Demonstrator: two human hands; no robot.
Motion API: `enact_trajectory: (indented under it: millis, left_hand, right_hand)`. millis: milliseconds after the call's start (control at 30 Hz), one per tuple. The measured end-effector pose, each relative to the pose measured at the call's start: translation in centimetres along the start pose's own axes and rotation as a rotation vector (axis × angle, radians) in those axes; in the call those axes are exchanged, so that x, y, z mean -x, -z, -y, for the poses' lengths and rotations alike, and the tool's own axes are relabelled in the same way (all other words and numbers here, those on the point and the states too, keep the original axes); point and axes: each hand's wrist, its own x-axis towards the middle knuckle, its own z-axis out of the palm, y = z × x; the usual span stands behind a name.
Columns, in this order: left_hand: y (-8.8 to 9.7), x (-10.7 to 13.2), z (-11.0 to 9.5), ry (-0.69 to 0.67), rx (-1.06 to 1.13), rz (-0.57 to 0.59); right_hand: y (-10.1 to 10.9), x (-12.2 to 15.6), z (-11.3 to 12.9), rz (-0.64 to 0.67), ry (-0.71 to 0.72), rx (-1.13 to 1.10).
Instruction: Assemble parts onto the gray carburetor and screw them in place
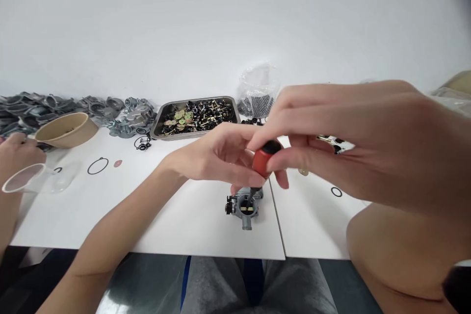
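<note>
A small grey metal carburetor body (243,208) stands on the white table (191,225) near its front edge. My right hand (353,137) is closed round the red and black handle of a screwdriver (264,158), whose shaft points down into the carburetor body's round opening. My left hand (217,157) reaches in from the left, its fingers curled over the top of the carburetor body and touching the screwdriver handle.
A steel tray (162,120) of small black and brass parts sits behind, beside a clear bag of dark balls (255,98). Grey castings (73,108), a tan bowl (66,130), O-rings (97,166) lie left. Another person's hand (16,152) holds a clear cup (29,179).
</note>
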Motion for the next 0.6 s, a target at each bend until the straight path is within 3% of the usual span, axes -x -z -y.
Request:
enact_trajectory:
  millis: [167,367,600]
  left_hand:
    - [-0.6,-0.3,0.0,0.004,-0.049,-0.086]
    - [-0.4,-0.4,0.2,0.08,0.015,-0.051]
    - [-0.9,-0.6,0.2,-0.011,0.023,-0.126]
  right_hand:
    - [-1.1,-0.9,0.6,-0.117,-0.102,0.119]
    - [0.2,-0.5,-0.3,0.072,0.077,-0.086]
    - [-1.5,-1.3,0.4,-0.157,-0.094,0.192]
